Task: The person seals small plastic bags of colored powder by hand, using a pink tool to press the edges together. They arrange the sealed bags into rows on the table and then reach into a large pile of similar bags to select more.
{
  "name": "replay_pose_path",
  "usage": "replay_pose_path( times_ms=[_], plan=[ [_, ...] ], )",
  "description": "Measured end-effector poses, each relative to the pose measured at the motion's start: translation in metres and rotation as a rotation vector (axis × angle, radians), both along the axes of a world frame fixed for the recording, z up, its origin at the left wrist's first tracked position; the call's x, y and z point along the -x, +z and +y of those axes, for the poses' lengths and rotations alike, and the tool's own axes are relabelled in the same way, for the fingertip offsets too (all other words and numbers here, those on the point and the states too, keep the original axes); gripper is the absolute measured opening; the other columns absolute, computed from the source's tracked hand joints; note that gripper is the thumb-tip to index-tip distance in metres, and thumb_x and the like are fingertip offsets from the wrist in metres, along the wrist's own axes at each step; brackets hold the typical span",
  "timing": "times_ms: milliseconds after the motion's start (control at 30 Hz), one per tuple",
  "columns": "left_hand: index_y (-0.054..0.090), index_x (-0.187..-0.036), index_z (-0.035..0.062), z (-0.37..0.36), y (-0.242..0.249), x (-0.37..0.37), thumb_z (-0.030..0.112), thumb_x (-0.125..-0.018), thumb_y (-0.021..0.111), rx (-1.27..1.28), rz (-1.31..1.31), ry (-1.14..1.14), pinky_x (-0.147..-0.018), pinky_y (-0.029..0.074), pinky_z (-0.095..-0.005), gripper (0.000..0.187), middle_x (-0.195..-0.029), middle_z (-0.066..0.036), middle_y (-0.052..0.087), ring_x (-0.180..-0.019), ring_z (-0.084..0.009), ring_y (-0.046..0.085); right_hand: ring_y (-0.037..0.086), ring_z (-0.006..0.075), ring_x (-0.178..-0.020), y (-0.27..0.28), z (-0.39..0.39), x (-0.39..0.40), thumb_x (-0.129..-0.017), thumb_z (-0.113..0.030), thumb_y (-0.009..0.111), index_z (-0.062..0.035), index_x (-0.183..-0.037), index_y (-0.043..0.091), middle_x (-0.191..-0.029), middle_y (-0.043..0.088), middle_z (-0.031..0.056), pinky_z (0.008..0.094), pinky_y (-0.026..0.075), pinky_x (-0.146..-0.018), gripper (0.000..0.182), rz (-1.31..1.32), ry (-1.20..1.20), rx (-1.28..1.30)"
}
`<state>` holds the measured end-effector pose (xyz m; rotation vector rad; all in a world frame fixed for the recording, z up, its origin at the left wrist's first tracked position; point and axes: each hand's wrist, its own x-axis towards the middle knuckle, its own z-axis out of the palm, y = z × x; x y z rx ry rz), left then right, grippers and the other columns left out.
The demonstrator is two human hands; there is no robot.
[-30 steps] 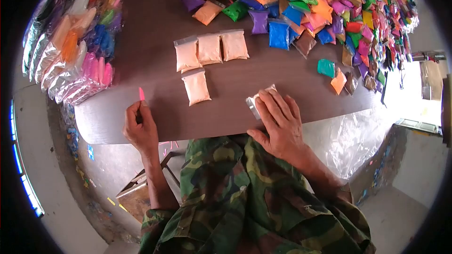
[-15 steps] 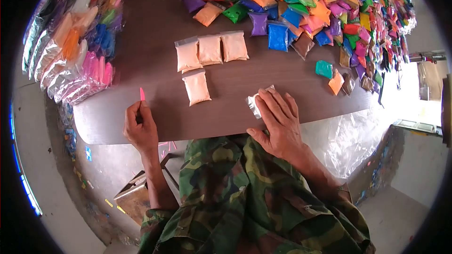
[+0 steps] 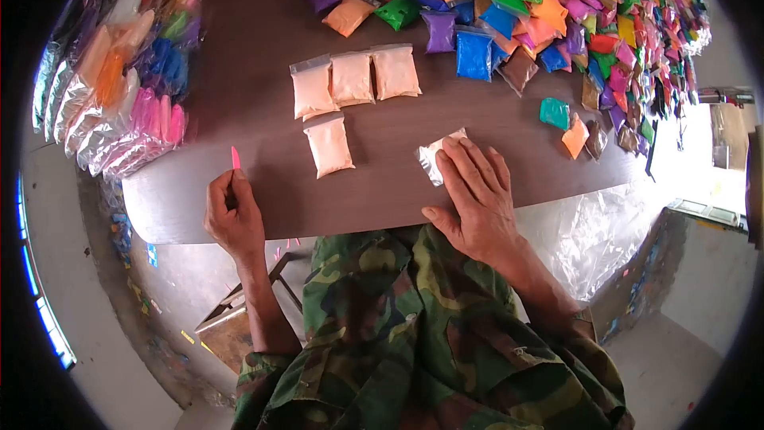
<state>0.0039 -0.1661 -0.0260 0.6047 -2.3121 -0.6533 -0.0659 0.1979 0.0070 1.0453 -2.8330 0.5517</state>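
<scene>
Between thumb and finger of my left hand (image 3: 233, 209) is a small pink pointed tool (image 3: 235, 158), its tip up, above the table's near left part. My right hand (image 3: 476, 205) lies palm down with its fingers stretched over a shiny clear packet (image 3: 430, 161), which they partly cover. Left of that packet, a single pale peach packet (image 3: 329, 146) rests on the table. Just behind it, pale peach packets (image 3: 352, 78) lie side by side in a row, with edges of others showing beneath.
The brown table (image 3: 247, 48) has a curved near edge. A large heap of colourful packets (image 3: 549, 8) fills the back right; a teal packet (image 3: 555, 113) lies before it. Bagged coloured pieces (image 3: 119, 72) are piled at the left. A wooden stool (image 3: 231, 330) stands below the table.
My right hand has shifted slightly, and more of the clear packet beneath it shows. My left hand keeps its pinch on the pink tool. The whole view has moved a little.
</scene>
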Motion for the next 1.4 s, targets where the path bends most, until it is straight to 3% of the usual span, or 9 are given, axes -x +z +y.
replay_pose_path(
  times_ms=[133, 233, 333, 400, 733, 833, 1067, 1167, 1400],
  plan=[
    [0.075, -0.104, 0.0022, -0.001, -0.001, -0.001, 0.011, -0.103, 0.076, -0.035, -0.026, 0.028, -0.063, 0.052, -0.0304, 0.009, -0.077, -0.005, 0.071, -0.065, -0.0121, 0.063, 0.041, 0.0365, -0.157, -0.006, 0.0, -0.017, -0.101, -0.05, 0.069, 0.0004, -0.156, 0.054, -0.168, 0.046, 0.0163, 0.0649, 0.028, -0.123, 0.076, -0.004, -0.035, -0.009],
    [0.075, -0.104, 0.0023, 0.001, 0.001, 0.0, 0.011, -0.103, 0.075, -0.018, 0.001, 0.009, -0.064, 0.053, -0.0307, 0.009, -0.077, -0.006, 0.072, -0.066, -0.0131, 0.064, 0.039, 0.0392, -0.158, 0.002, 0.0, -0.009, -0.107, -0.053, 0.06, 0.003, -0.158, 0.052, -0.169, 0.045, 0.0195, 0.0628, 0.026, -0.126, 0.076, -0.032, -0.012, -0.048],
    [0.075, -0.103, 0.0021, 0.0, -0.002, 0.0, 0.011, -0.103, 0.075, 0.031, 0.027, 0.0, -0.065, 0.053, -0.0313, 0.008, -0.078, -0.007, 0.073, -0.067, -0.014, 0.066, 0.039, 0.0392, -0.159, 0.006, -0.003, -0.006, -0.107, -0.051, 0.061, 0.003, -0.159, 0.051, -0.17, 0.045, 0.0194, 0.0626, 0.025, -0.126, 0.076, -0.043, -0.016, -0.032],
    [0.077, -0.105, 0.0027, 0.0, -0.003, -0.001, 0.015, -0.105, 0.074, -0.066, 0.006, 0.016, -0.067, 0.053, -0.0314, 0.013, -0.08, -0.005, 0.073, -0.07, -0.0131, 0.065, 0.038, 0.0399, -0.159, 0.004, -0.005, -0.009, -0.105, -0.048, 0.064, 0.0033, -0.159, 0.05, -0.17, 0.044, 0.0197, 0.0626, 0.025, -0.126, 0.076, -0.054, -0.031, -0.019],
    [0.077, -0.104, 0.0039, -0.001, -0.003, -0.002, 0.017, -0.105, 0.074, -0.097, 0.014, 0.011, -0.071, 0.054, -0.0319, 0.014, -0.082, -0.004, 0.073, -0.073, -0.0123, 0.065, 0.056, 0.033, -0.141, 0.02, 0.0, 0.011, -0.096, -0.029, 0.076, -0.0075, -0.135, 0.073, -0.147, 0.064, 0.0107, 0.0541, 0.041, -0.113, 0.045, 0.21, -0.064, 0.128],
    [0.076, -0.103, 0.0037, -0.001, -0.001, -0.002, 0.017, -0.105, 0.073, -0.077, 0.01, -0.007, -0.071, 0.054, -0.0321, 0.013, -0.082, -0.005, 0.073, -0.072, -0.0127, 0.065, 0.055, 0.0327, -0.143, 0.017, 0.011, 0.015, -0.095, -0.027, 0.076, -0.0088, -0.135, 0.073, -0.151, 0.062, 0.0096, 0.0547, 0.042, -0.114, 0.043, 0.108, 0.067, 0.042],
    [0.075, -0.103, 0.0029, -0.001, -0.001, 0.001, 0.015, -0.105, 0.073, -0.068, 0.043, -0.023, -0.068, 0.053, -0.032, 0.012, -0.08, -0.004, 0.072, -0.071, -0.012, 0.064, 0.05, 0.0328, -0.146, 0.015, -0.003, 0.002, -0.095, -0.041, 0.079, -0.0094, -0.136, 0.071, -0.153, 0.058, 0.0088, 0.0597, 0.041, -0.112, 0.052, 0.164, -0.008, -0.042],
    [0.075, -0.102, 0.0024, -0.003, -0.004, 0.0, 0.014, -0.105, 0.073, -0.063, 0.059, -0.031, -0.068, 0.053, -0.0314, 0.013, -0.079, -0.004, 0.072, -0.071, -0.0118, 0.064, 0.051, 0.035, -0.144, 0.023, -0.005, -0.002, -0.096, -0.042, 0.078, -0.0081, -0.137, 0.072, -0.15, 0.059, 0.0111, 0.0564, 0.04, -0.115, 0.053, 0.13, -0.04, -0.024],
    [0.075, -0.101, 0.0018, -0.003, -0.002, -0.001, 0.007, -0.102, 0.074, -0.033, 0.063, -0.041, -0.065, 0.053, -0.0325, 0.006, -0.078, -0.008, 0.071, -0.067, -0.0151, 0.065, 0.051, 0.0347, -0.14, 0.009, 0.011, 0.007, -0.091, -0.04, 0.082, -0.0072, -0.133, 0.071, -0.147, 0.057, 0.0098, 0.0525, 0.043, -0.106, 0.054, 0.217, -0.056, 0.015]
  ],
)
